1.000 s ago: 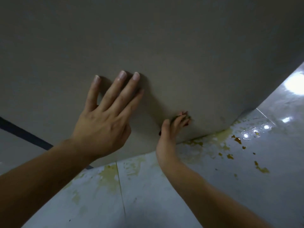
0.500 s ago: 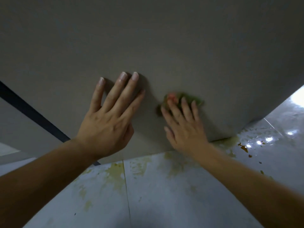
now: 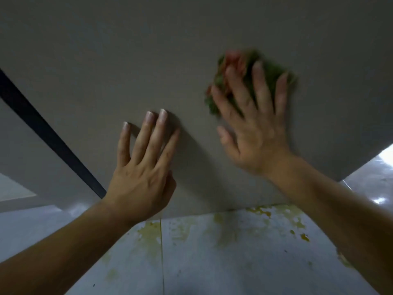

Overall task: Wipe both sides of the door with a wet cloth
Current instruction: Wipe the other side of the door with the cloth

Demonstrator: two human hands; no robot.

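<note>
Grey-beige panel: the door (image 3: 191, 50) fills the upper part of the head view, and its lower edge meets the floor (image 3: 212, 269) below your wrists. Your left hand (image 3: 142, 179) lies flat on the door face, low and left of centre. Its fingers are straight and slightly spread, and it grasps nothing.

Your right hand (image 3: 255, 133) is higher and to the right, also on the door face. Its fingers are extended and fanned. They press the cloth (image 3: 269, 69) against the panel and are not curled round it. The cloth is green with reddish patches and bunched. It shows beyond the fingertips and between the fingers; the rest is hidden under the hand. This hand and the cloth are blurred, so finer detail of the fabric cannot be read. The two hands are apart, with bare door between them.

Note the dark strip (image 3: 49, 135) that runs diagonally at the left. The floor tiles are pale, with one grout line (image 3: 162, 252) running toward you beside the left wrist. Yellowish stains (image 3: 148, 237) mark the tiles near the foot of the door, on both sides of the grout line. A bright reflection (image 3: 385, 154) shows on the floor at the far right edge.
</note>
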